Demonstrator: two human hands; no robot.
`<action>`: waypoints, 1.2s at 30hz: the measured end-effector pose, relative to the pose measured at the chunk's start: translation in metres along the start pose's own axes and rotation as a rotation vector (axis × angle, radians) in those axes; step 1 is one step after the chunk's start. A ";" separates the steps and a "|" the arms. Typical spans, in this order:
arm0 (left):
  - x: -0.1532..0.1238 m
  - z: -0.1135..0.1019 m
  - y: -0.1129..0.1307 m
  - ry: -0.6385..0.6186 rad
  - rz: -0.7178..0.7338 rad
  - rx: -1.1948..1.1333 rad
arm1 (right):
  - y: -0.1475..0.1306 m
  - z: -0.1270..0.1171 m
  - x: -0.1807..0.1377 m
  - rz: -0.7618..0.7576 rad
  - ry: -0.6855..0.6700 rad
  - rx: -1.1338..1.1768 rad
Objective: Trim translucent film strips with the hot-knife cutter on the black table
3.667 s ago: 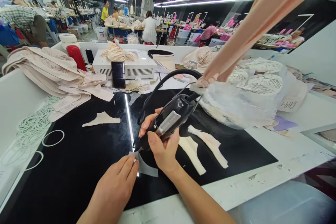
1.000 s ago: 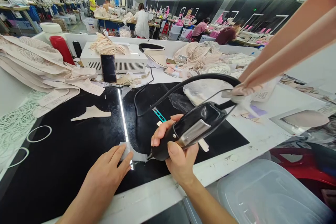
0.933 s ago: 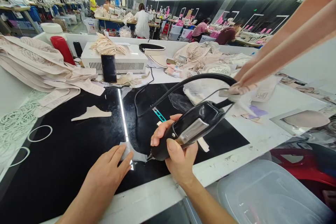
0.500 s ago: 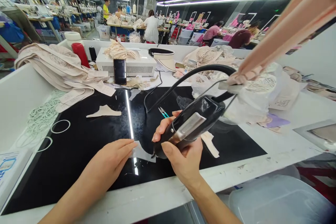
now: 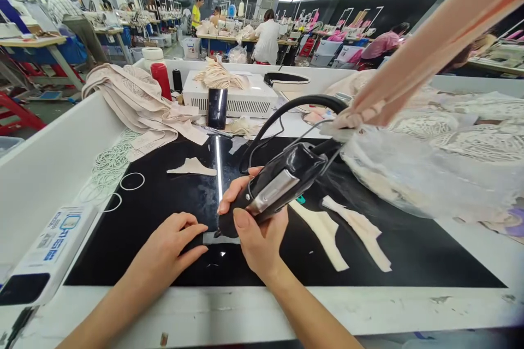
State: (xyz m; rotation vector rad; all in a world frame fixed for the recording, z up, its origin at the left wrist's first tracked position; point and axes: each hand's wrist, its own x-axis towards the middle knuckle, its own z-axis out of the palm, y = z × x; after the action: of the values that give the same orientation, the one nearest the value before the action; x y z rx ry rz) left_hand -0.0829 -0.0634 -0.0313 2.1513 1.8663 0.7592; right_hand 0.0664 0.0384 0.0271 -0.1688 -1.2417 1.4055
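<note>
My right hand [image 5: 260, 229] is wrapped round a black corded hand tool [image 5: 282, 180] with a bare metal plate on its side. The tool's tip points down at a small translucent strip [image 5: 209, 239] on the black work surface [image 5: 135, 240]. At the strip's left end is my left hand [image 5: 166, 248], thumb and forefinger apart, with the fingertips beside its edge. My right hand hides the strip's right end. A peach fabric band [image 5: 426, 54] hangs from above and is knotted at the tool's cord end. Right of the tool lie two cream fabric pieces [image 5: 321, 229].
Another cream piece [image 5: 192, 166] lies at the back left. Beyond stand a phone [image 5: 217, 109] and a white vented box [image 5: 249, 99]. Green elastic loops [image 5: 108, 166] and piled fabric [image 5: 126, 95] are left; a plastic bag [image 5: 429, 174] is right. Co-workers sit in the background.
The view has swung left and my hands are closer to the front edge. The left fingers, earlier together on the strip, have spread apart. More of the cream pieces on the right shows.
</note>
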 end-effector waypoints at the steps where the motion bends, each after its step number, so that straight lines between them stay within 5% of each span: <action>1: 0.001 0.002 0.000 0.001 0.003 0.000 | 0.001 0.001 0.000 0.004 0.008 -0.001; 36: 0.012 0.007 0.006 0.060 -0.233 -0.271 | 0.021 0.007 0.001 0.032 0.063 -0.095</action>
State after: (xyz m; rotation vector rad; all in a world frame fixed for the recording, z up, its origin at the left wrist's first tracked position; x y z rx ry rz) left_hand -0.0739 -0.0519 -0.0313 1.7315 1.8754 0.9689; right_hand 0.0471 0.0410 0.0154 -0.2970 -1.2591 1.3597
